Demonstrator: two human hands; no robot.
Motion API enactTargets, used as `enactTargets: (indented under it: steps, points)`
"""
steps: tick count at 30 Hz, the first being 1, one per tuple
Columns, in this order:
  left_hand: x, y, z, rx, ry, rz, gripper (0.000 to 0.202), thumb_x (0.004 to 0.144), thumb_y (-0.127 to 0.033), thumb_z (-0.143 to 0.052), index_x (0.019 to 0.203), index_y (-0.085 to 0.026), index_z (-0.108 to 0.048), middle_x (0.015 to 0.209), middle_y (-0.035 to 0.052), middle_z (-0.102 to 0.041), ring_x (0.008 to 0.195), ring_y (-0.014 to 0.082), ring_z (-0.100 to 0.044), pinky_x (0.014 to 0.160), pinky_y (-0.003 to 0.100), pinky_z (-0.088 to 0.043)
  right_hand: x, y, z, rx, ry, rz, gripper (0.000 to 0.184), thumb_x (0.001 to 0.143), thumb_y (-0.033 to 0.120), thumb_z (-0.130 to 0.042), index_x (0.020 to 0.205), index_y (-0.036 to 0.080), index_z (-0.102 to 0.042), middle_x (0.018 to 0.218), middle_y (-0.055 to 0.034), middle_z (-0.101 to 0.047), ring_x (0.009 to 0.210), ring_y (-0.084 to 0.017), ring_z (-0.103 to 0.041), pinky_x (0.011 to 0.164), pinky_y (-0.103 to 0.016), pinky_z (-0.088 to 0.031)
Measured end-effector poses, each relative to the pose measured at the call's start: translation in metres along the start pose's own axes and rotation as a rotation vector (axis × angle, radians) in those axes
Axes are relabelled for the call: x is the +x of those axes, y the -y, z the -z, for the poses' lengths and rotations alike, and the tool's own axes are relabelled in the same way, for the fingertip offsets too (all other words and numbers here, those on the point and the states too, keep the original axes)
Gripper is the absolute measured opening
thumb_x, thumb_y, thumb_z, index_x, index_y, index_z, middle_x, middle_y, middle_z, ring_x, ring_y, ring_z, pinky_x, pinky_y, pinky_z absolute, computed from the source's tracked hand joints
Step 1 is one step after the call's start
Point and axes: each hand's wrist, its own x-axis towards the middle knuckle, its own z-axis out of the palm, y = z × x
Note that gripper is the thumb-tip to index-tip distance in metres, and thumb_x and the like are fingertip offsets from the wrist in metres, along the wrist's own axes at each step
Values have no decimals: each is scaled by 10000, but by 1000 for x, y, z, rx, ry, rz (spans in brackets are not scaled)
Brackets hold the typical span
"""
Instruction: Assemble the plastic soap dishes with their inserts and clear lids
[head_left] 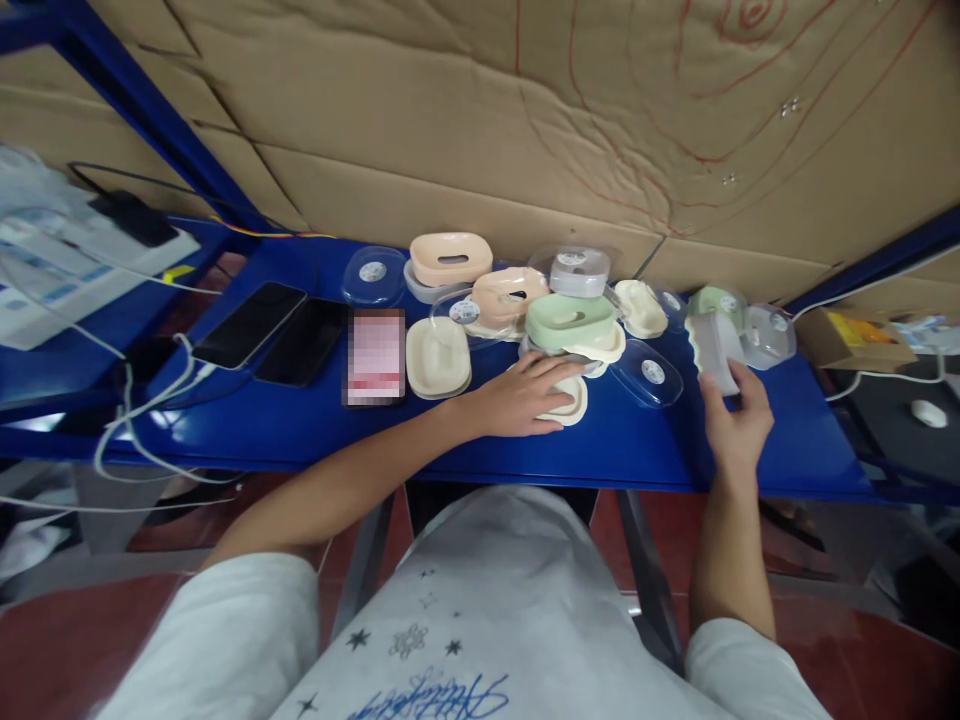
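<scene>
My left hand (529, 395) lies palm down, fingers stretched out, over a cream soap dish piece (574, 403) near the front of the table. Just beyond its fingertips a green soap dish tray (571, 320) with a slot rests on a cream wavy-edged piece (611, 345). On the right, my right hand (739, 420) grips a whitish soap dish (716, 350) with a wavy edge, tilted on its side between thumb and fingers. A clear lid (649, 373) with a round sticker lies between my hands. Part of the cream piece is hidden under my left hand.
Peach trays (450, 258), a cream dish (437, 360) and clear lids (373, 275) spread over the blue table (495, 460). Phones (251, 322) and white cables (127, 430) lie left. Cardboard (420, 120) stands behind; a small box (855, 345) is right.
</scene>
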Motion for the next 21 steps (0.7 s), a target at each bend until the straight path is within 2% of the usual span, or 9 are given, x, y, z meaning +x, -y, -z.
enactTargets:
  steps: [2,4,8,12,16,19,21]
  points:
    - [0,0,0,-17,-2,5,271,1010,-362,-756,1211,-183,-778,1679,213,-497,1506,392,-509,1213,557,-378,15,11,-13,80,-62,126,535,942,618,-669,1314,244,-757,1386,-160,-747,1340,-345,-694,1207,-535,-523]
    - [0,0,0,-34,-5,2,270,1005,-355,-757,1209,-179,-782,1677,219,-497,1509,396,-508,1220,563,-374,34,21,-28,125,-44,218,510,950,601,-686,1278,218,-767,1382,-163,-743,1337,-333,-692,1210,-558,-513]
    - [-1,1,-1,-23,-1,-8,275,1014,-369,-748,1201,-170,-783,1679,222,-496,1502,407,-513,1221,572,-374,82,36,-59,159,57,326,501,959,636,-688,1217,215,-774,1366,-162,-740,1318,-340,-691,1205,-596,-505]
    - [-1,2,-4,-19,5,-12,281,1023,-370,-736,1200,-157,-780,1687,235,-482,1516,413,-500,1201,579,-385,118,56,-79,237,208,434,553,1006,660,-612,1308,217,-746,1402,-167,-732,1356,-348,-674,1203,-585,-506]
    - [0,2,-5,-12,7,-12,272,1014,-367,-750,1204,-175,-775,1690,220,-482,1510,403,-503,1196,560,-380,130,95,-83,200,353,618,573,1024,659,-601,1448,284,-689,1616,-117,-596,1519,-354,-537,1267,-608,-416]
    - [0,1,-2,-1,10,-1,270,1016,-374,-755,1215,-193,-768,1691,208,-482,1512,391,-499,1202,552,-366,131,114,-77,51,282,595,560,1034,642,-600,1509,348,-650,1711,-87,-486,1599,-365,-415,1289,-642,-333]
    - [-1,1,0,1,9,-2,301,1011,-404,-768,1228,-196,-762,1688,213,-483,1509,389,-500,1204,554,-360,131,108,-71,2,224,540,545,1064,616,-558,1530,343,-631,1730,-99,-455,1602,-344,-398,1285,-614,-323]
